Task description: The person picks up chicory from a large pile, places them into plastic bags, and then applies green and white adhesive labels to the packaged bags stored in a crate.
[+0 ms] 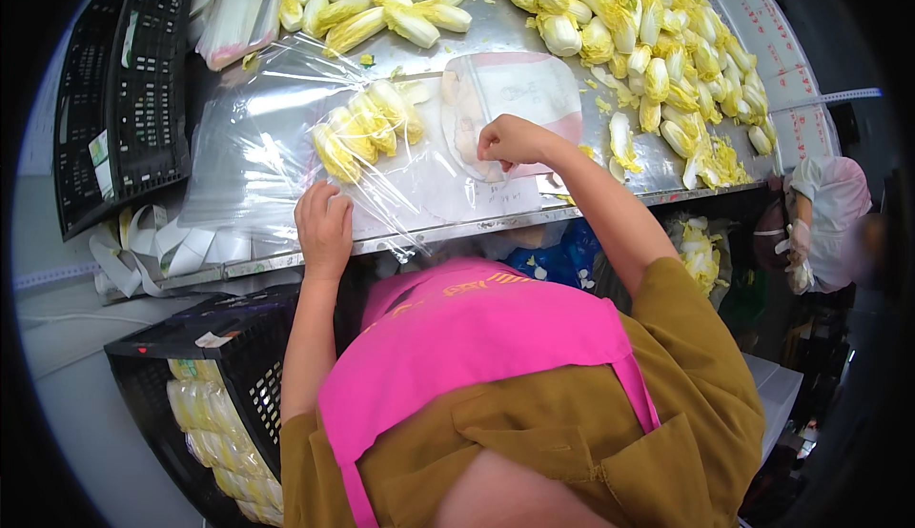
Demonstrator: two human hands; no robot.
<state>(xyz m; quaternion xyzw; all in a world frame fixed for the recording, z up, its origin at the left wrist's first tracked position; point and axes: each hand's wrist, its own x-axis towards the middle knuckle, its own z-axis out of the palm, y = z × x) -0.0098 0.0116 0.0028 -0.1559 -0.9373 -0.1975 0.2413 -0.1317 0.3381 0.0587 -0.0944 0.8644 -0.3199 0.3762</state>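
Several small yellow napa cabbages [368,128] lie side by side in a clear plastic bag on the metal table [493,31]. My left hand [324,220] rests at the near edge of the clear film, its fingers bent; whether it pinches the film cannot be told. To the right of the bagged cabbages, my right hand [504,143] is over a flat white-and-pink plastic bag [532,85], with its fingers curled in. Thin film shows near its fingertips, but a hold on it is not clear. A stack of clear bags [236,149] lies to the left.
Loose napa cabbages [643,42] are heaped at the back and right. Black crates [154,85] stand at the left. Below the table, another black crate [193,342] holds bagged cabbages [214,413]. White boxes [768,49] and a person [833,220] are at the right.
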